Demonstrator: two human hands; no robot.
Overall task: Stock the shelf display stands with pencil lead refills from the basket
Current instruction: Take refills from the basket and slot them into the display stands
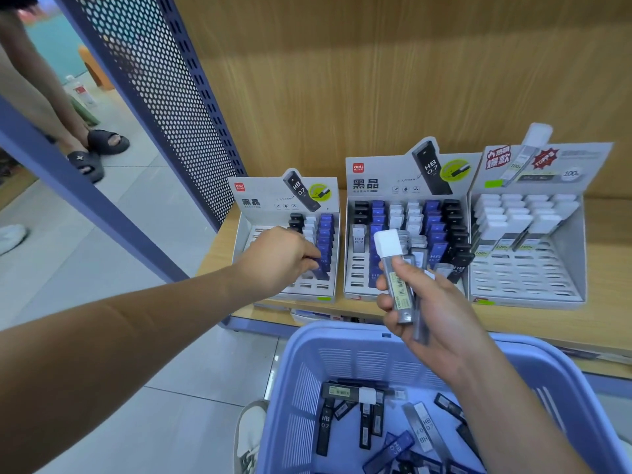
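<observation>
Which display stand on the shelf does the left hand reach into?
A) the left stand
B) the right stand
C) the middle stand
A: the left hand pinches a blue refill in the blue column of the left stand; the right hand holds a white-capped refill in front of the middle stand.

Left hand (284, 258) reaches into the left stand (260, 189), fingers curled on a blue refill (321, 271) at the near end of its row. Right hand (427, 302) hovers above the basket (328, 331), gripping a white-capped refill (398, 282) upright, others behind it. Middle stand (376, 172) looks nearly full. Loose refills (367, 395) lie in the basket.
</observation>
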